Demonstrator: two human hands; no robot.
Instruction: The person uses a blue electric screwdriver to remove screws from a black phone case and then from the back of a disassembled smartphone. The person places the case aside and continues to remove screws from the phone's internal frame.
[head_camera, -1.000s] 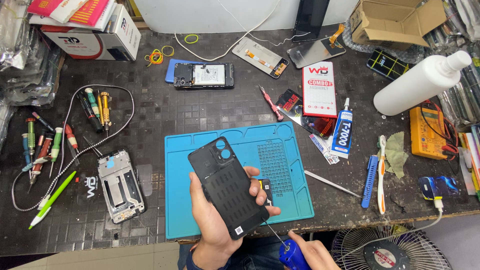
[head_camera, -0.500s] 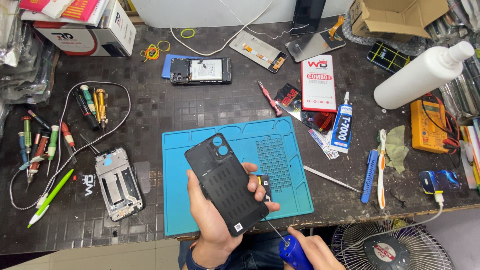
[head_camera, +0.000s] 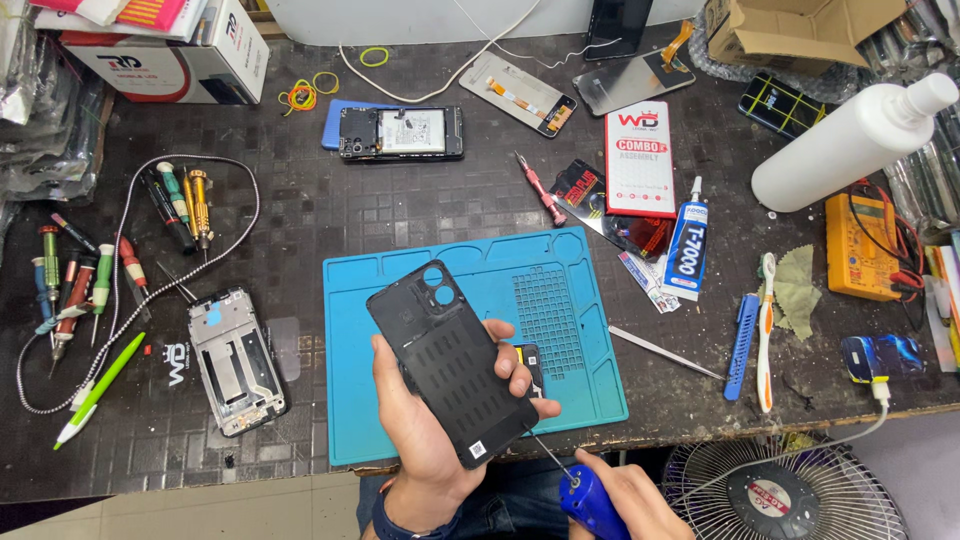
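Black phone back cover (head_camera: 450, 365) sits gripped in left hand (head_camera: 420, 430), above blue mat (head_camera: 560, 300).

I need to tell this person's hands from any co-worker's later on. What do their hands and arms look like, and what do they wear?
Both hands are bare: no gloves, and no rings that show. The left hand has a dark blue band, likely a watch strap, around the wrist at the bottom edge. The right hand is only partly in view, with no sleeve or wristwear visible. Fingers are uncovered.
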